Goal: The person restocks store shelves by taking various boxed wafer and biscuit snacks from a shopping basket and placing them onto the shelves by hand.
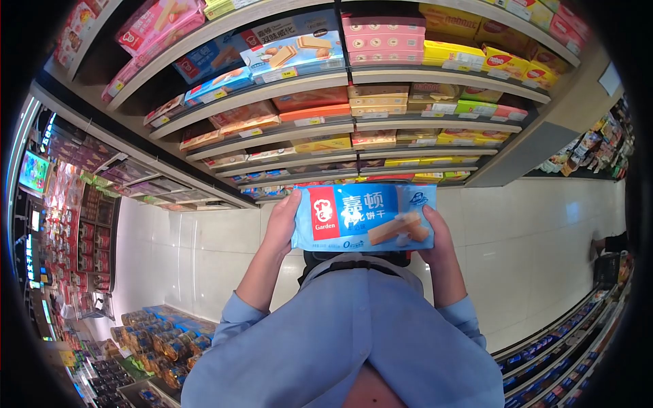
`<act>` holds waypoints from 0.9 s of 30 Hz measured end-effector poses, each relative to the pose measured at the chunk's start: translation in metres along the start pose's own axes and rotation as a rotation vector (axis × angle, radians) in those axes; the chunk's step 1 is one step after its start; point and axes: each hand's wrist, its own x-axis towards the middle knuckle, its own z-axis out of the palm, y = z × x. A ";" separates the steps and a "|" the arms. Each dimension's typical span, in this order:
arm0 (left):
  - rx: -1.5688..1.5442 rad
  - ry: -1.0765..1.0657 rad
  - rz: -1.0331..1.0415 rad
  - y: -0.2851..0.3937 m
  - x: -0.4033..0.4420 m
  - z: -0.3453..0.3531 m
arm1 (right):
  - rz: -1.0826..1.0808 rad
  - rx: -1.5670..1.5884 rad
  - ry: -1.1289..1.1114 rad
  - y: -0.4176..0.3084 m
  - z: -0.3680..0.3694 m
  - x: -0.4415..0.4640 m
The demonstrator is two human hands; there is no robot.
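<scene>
Far off, tall shelving with pale wood-look edges (435, 125) bore boxy, brightly printed cartons (384, 49). Below spread a glossy floor of pale tiles (503, 238). Nearer, at the middle, a rectangular packet of shiny blue plastic film (340, 231) was held up by its short ends: the left hand (280, 219) had its grip closed on the left end, the right hand (441, 234) clasped the right. A smooth red panel (324, 234) marked the packet's left part.

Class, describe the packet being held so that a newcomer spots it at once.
Find the stocked shelves at the top, then look just below them, mid-picture. There the left hand and right hand grip opposite ends of one blue packet. Unlike the shelved goods, it is hand-held, with a red Garden panel left of pictured wafers.
</scene>
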 end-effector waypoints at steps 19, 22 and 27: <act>-0.341 -0.151 -0.129 0.001 -0.001 -0.011 | -0.029 0.112 0.016 0.010 0.010 0.004; -0.267 -0.207 -0.139 -0.002 -0.003 -0.019 | -0.051 0.004 0.051 0.012 0.015 0.007; -0.082 -0.141 -0.113 -0.006 -0.011 -0.015 | -0.028 0.016 0.062 0.017 0.020 0.015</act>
